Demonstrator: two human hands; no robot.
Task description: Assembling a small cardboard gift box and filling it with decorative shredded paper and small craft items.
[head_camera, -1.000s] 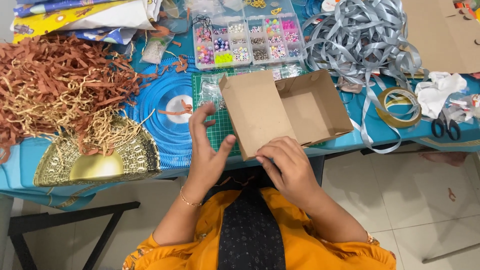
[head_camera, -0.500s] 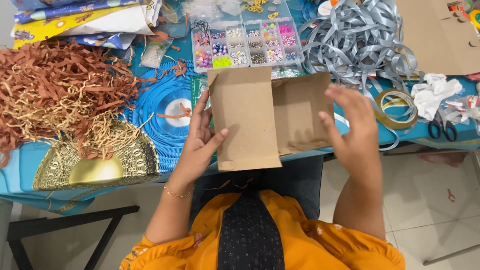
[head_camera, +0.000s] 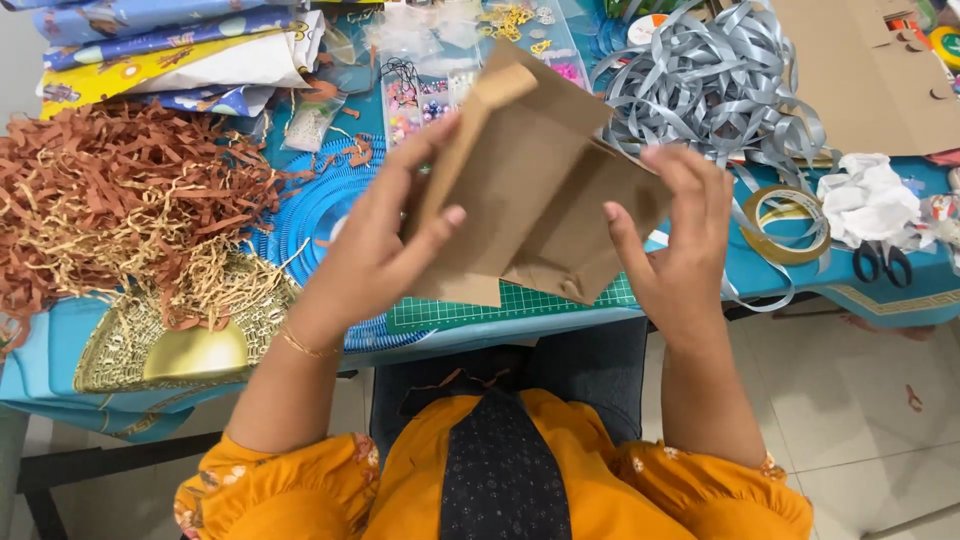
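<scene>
Left hand (head_camera: pixel 385 235) grips the brown cardboard box (head_camera: pixel 535 185) by its left wall, thumb on the near face, fingers wrapped behind; right hand (head_camera: pixel 675 235) pinches the right flap, thumb in front. Box is held up off the table (head_camera: pixel 800 275), half-formed: walls partly raised, flaps loose, nothing inside. At 9 o'clock brown paper shred (head_camera: pixel 120 205); at 12 bead organizer (head_camera: pixel 425 95); at 2 grey ribbon (head_camera: pixel 710 85); at 3 tape roll (head_camera: pixel 787 225), scissors (head_camera: pixel 885 260); green cutting mat (head_camera: pixel 500 310) below
</scene>
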